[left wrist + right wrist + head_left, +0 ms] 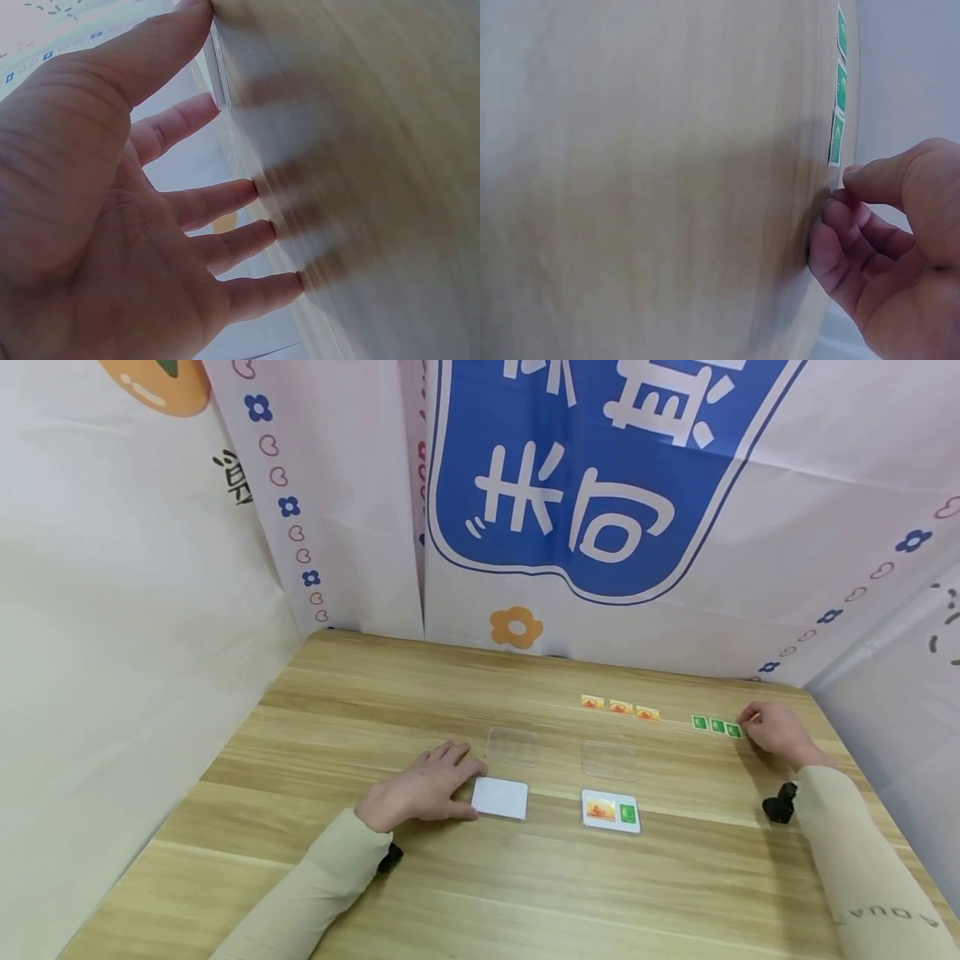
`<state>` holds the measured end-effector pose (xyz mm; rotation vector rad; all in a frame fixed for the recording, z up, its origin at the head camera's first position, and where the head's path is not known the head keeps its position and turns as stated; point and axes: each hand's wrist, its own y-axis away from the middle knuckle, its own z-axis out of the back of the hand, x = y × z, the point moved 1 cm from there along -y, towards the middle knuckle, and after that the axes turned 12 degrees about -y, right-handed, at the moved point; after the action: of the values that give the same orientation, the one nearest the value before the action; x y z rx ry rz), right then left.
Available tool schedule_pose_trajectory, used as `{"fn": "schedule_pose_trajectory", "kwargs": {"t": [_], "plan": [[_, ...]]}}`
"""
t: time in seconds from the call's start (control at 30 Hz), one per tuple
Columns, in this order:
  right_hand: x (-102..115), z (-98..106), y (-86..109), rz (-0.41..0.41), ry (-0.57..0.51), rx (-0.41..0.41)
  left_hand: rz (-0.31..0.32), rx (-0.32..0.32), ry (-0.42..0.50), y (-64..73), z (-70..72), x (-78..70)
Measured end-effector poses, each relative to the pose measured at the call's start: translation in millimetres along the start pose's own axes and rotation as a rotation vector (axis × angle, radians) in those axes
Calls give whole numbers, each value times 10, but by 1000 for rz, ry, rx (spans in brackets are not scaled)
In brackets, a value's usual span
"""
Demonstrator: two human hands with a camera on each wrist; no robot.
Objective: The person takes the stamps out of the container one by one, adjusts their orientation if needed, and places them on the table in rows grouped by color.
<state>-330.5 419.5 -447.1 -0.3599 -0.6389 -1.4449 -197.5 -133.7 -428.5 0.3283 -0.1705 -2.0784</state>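
Note:
Beside the plain white card [500, 798], my left hand [429, 783] rests on the wooden table. Its thumb and index fingertip are at the card's left edge, and the other fingers spread out with tips down on the wood in the left wrist view. My right hand [780, 732] is at the right end of a short row of green stamp-like stickers [717, 727]. Its fingers curl, with the thumb close to the index finger, right by the last green sticker [836, 137]. Nothing shows between those fingertips.
A white card [611, 821] bearing one orange and one green sticker lies right of the plain one. Two clear rectangular plates [512, 747] [609, 762] lie behind the cards. Orange stickers [620, 707] form a row farther back. A printed curtain [360, 527] borders the table.

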Motion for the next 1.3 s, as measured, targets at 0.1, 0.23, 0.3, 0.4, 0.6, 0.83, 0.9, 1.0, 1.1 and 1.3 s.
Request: {"fn": "schedule_pose_trajectory", "kwargs": {"t": [0.1, 0.23, 0.3, 0.4, 0.6, 0.83, 0.9, 1.0, 1.1, 1.3], "plan": [[3, 20, 26, -9, -14, 9, 0, 2, -4, -5, 1, -8], [23, 45, 58, -19, -12, -3, -1, -1, -10, -9, -1, -10], [31, 50, 67, -18, -16, -13, -1, -5, -16, -7, 0, -9], [51, 58, 75, -14, -16, -23, -4, -9, -15, 2, 1, -8], [97, 63, 76, 25, 16, -76, -13, -13, 0, 17, 11, -12], [236, 47, 83, 92, 26, -105, -18, -16, -12, 21, -4, -9], [280, 45, 97, 97, 19, -104, -19, -14, -12, 20, -6, -11], [327, 44, 112, 94, 3, -95, -18, -10, -12, 17, -5, -15], [372, 37, 124, 101, -8, -94, -16, -11, -12, 13, 2, -19], [476, 23, 140, 134, -19, -111, -17, -13, -12, 24, 18, -22]]}}
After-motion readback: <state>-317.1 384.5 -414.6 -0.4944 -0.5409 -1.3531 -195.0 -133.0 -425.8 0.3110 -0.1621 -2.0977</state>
